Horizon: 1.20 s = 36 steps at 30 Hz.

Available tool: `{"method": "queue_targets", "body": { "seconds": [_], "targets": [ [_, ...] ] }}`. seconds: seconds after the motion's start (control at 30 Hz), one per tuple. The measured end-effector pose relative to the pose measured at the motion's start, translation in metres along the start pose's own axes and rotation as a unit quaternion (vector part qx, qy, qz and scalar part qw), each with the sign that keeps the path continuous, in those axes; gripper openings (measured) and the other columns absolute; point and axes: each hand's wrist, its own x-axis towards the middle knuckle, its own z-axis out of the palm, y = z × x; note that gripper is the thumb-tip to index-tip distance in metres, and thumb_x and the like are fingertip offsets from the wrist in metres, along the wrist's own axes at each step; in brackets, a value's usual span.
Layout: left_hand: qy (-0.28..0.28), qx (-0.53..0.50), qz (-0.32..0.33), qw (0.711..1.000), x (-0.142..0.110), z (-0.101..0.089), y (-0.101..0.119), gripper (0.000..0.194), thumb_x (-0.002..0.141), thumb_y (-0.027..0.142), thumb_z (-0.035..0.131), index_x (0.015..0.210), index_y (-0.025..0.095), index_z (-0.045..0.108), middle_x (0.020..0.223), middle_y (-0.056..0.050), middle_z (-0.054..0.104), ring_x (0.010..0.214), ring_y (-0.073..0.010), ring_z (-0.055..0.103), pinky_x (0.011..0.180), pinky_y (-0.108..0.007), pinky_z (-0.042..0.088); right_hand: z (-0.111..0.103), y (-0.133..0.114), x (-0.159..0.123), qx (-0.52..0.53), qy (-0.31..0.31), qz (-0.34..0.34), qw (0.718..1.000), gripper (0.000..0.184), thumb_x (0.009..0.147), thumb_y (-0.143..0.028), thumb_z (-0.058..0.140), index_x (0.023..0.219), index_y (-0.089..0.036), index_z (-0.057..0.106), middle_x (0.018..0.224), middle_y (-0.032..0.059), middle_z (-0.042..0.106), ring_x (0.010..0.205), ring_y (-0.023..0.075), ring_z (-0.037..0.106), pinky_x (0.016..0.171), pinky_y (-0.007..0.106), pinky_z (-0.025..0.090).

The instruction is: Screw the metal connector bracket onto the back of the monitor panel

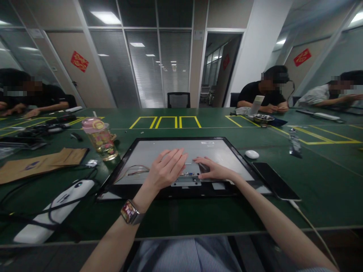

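A display panel (227,158) with a black frame lies in front of me, its grey metal back facing up. Near its lower middle sits a metal bracket (185,183) with several small ports, one of them blue. My left hand (167,168), palm down with fingers stretched out, covers the bracket's left part; whether it touches is hidden. At the bracket's right end is my right hand (214,169), thumb and fingers apart around a dark patch. Thin coloured wires (133,170) run over the panel's left side. My left wrist wears a watch (132,212).
Left of the panel stand a drink bottle (102,139), a brown paper bag (42,164) and a white power strip (56,211) with black cables. On the right lie a phone (275,180) on a cable and a white case (252,154). Several people sit across the green table.
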Motion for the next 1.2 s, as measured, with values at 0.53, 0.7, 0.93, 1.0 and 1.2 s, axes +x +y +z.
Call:
{"method": "queue_targets", "body": {
  "seconds": [0.53,0.7,0.93,1.0,1.2],
  "targets": [
    [0.012,-0.043,-0.023,0.999,-0.002,-0.001,-0.004,0.023,0.089,0.026,0.055,0.108,0.015,0.061,0.091,-0.011,0.069,0.087,-0.0216,0.063,0.082,-0.036,0.047,-0.001,-0.001,0.000,0.001,-0.002,0.006,1.000,0.073,0.075,-0.064,0.067,0.136,-0.028,0.048,0.151,0.0057,0.041,0.144,0.0265,0.025,0.120,0.048,0.001],
    [0.010,-0.050,-0.030,0.998,0.001,-0.002,-0.001,0.028,0.087,0.012,0.052,0.115,0.011,0.058,0.100,-0.012,0.069,0.094,-0.0207,0.061,0.087,-0.035,0.046,0.000,0.001,0.000,0.002,0.004,0.003,1.000,0.072,0.075,-0.065,0.066,0.135,-0.029,0.050,0.149,0.0060,0.044,0.144,0.0283,0.026,0.120,0.050,0.000],
    [0.063,-0.172,-0.207,0.961,-0.004,0.007,-0.002,0.014,0.083,0.025,0.066,0.095,0.017,0.063,0.083,-0.004,0.060,0.079,-0.0165,0.056,0.073,-0.030,0.047,0.000,0.001,0.000,-0.001,-0.002,0.006,1.000,0.072,0.076,-0.063,0.067,0.135,-0.026,0.048,0.150,0.0067,0.042,0.144,0.0269,0.025,0.120,0.050,0.001],
    [0.056,-0.232,-0.274,0.932,-0.004,0.009,-0.003,0.011,0.085,0.025,0.064,0.093,0.017,0.065,0.083,-0.003,0.057,0.078,-0.0151,0.055,0.073,-0.030,0.048,-0.001,-0.001,0.000,0.003,-0.002,0.006,1.000,0.071,0.076,-0.062,0.067,0.135,-0.027,0.048,0.150,0.0061,0.042,0.144,0.0268,0.025,0.120,0.050,0.000],
    [0.012,-0.446,-0.418,0.791,-0.003,0.011,-0.003,0.025,0.096,0.026,0.043,0.114,0.017,0.059,0.092,-0.006,0.063,0.084,-0.0149,0.062,0.078,-0.031,0.051,-0.002,-0.002,0.000,-0.002,-0.007,0.005,1.000,0.072,0.077,-0.062,0.066,0.137,-0.027,0.046,0.151,0.0052,0.041,0.144,0.0274,0.025,0.121,0.050,0.002]
  ]
}}
